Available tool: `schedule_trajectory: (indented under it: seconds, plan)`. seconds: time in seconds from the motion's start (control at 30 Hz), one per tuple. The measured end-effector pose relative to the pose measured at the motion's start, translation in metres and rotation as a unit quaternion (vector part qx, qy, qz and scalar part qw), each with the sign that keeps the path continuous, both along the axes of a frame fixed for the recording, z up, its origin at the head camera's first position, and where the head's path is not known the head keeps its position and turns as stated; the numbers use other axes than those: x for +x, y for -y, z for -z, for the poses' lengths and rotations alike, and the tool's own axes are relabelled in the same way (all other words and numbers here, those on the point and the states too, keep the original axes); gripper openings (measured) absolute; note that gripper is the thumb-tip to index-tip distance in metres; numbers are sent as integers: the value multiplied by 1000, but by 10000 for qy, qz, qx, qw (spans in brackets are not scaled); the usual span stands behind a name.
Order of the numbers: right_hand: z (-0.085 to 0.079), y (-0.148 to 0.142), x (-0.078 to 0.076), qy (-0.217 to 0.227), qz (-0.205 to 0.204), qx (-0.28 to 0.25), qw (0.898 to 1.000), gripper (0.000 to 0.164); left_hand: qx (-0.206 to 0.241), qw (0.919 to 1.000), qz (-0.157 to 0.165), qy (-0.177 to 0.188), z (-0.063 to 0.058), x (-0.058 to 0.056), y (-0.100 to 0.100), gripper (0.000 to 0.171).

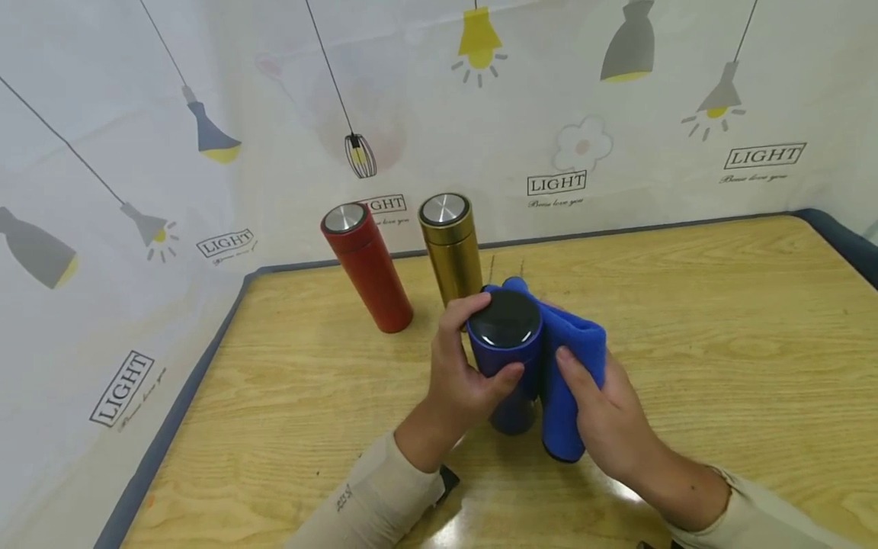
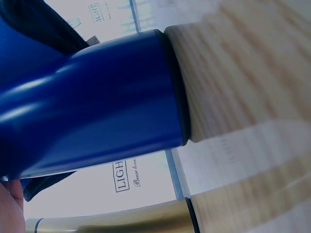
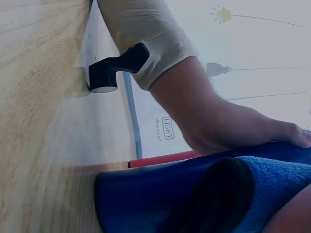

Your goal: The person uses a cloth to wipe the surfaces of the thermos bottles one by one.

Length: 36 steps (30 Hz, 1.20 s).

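Note:
A blue thermos bottle (image 1: 514,415) with a glossy black top (image 1: 507,314) stands upright on the wooden table. My left hand (image 1: 461,385) grips it near the top, thumb on the near side and fingers on the far left. On the bottle's right side, my right hand (image 1: 613,415) holds a folded blue cloth (image 1: 559,415) with dark edging, thumb lying over the cloth. The left wrist view shows the bottle's blue wall (image 2: 112,97) down to its dark base. In the right wrist view, the cloth (image 3: 277,174) overlaps the bottle.
Behind the bottle stand a gold thermos (image 1: 453,259) and, left of it, a red thermos (image 1: 373,274), both with silver-topped lids. A printed white backdrop (image 1: 480,137) rises along the table's back and left edges. A black device (image 3: 116,68) sits at the left sleeve.

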State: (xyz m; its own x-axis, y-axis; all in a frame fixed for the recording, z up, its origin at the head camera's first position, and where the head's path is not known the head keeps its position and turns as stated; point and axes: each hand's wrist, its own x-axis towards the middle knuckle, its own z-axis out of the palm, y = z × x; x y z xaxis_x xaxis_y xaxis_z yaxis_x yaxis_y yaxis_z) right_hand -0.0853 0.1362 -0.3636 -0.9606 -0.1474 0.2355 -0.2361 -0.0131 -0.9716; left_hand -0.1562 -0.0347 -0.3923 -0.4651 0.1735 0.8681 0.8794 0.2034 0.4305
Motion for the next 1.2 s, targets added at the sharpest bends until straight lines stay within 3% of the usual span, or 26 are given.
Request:
schedule_trajectory:
  seconds: [0.47, 1.0, 1.2]
  plan:
    - [0, -1, 0, -77, -63, -312, 9995, 44, -69, 10000, -45, 16, 1, 0, 0, 71]
    - [1, 1, -1, -223, -94, -169, 9996, 44, -155, 9998, -64, 54, 0, 0, 2, 72]
    - [0, 1, -2, -223, -84, -142, 9996, 44, -206, 9991, -371, -83, -2, 2, 1, 71]
